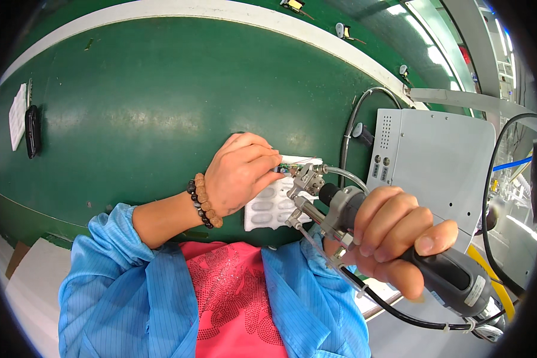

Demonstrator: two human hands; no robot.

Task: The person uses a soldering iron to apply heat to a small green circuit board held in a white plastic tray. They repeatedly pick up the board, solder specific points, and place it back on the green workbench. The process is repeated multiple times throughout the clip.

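My left hand (238, 170), with bead bracelets at its wrist, is closed with its fingertips pinching the edge of a small green circuit board (284, 168). Under and beside the board is a white molded tray (262, 219) with rows of oval hollows. My right hand (394, 238) wraps round the dark handle of a handheld power screwdriver (453, 280) held at a slant. Its metal head (307, 184), fitted with a tube, reaches over the tray next to the board. The head hides part of the board, and I cannot tell whether they touch.
A grey metal box (435, 161) with connectors stands at the right, cables beside it. A black elongated object (33, 131) and a white pad (18, 117) lie at the far left of the green table (149, 83). Beyond a white ledge (221, 11) several small parts sit.
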